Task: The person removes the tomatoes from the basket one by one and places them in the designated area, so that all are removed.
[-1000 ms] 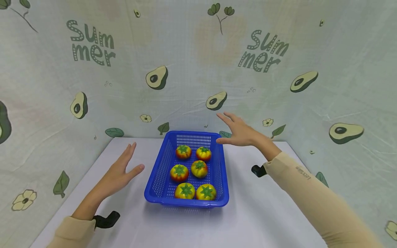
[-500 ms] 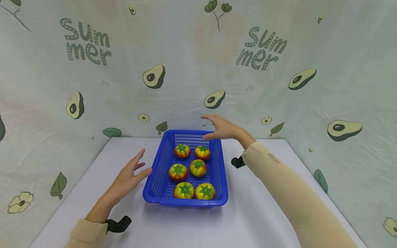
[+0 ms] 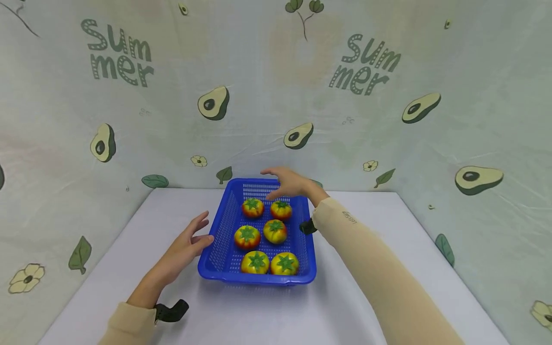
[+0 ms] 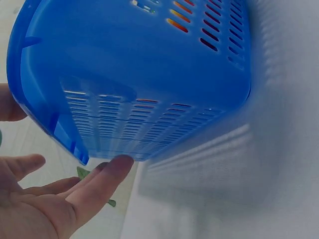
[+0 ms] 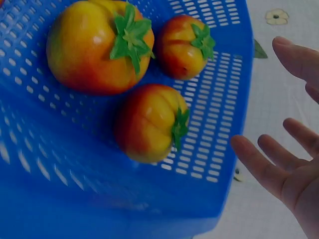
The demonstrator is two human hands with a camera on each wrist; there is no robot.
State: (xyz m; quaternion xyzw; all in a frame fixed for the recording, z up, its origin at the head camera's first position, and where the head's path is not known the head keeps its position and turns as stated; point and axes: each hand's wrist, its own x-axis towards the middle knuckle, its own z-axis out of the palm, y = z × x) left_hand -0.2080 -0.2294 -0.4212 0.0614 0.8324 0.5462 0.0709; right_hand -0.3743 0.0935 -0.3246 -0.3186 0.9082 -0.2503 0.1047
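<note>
A blue plastic basket [image 3: 258, 279] with slotted walls stands on the table, holding several yellow-red tomatoes [image 3: 247, 237] with green star-shaped tops. Beside its left rim is my left hand [image 3: 184, 251], fingers slightly bent and thumb at the rim. In the left wrist view, the fingers of that left hand [image 4: 55, 209] lie close to the basket's slotted wall [image 4: 99, 45]; whether they touch I cannot tell. My right hand [image 3: 292, 184] hovers over the far right corner, thumb and fingers spread apart. Nothing sits in the right hand [image 5: 301, 184] in the right wrist view.
A white tabletop [image 3: 362, 268] spreads around the basket. Behind it hangs a pale cloth [image 3: 254, 57] printed with avocados, leaves and lettering. A black wrist camera [image 3: 172, 311] sits on the left wrist, another black camera [image 3: 307, 226] on the right.
My right hand has moved left and slightly down, from beyond the basket's right side to over its far end. My left hand has moved right, up to the left rim. The basket stays put.
</note>
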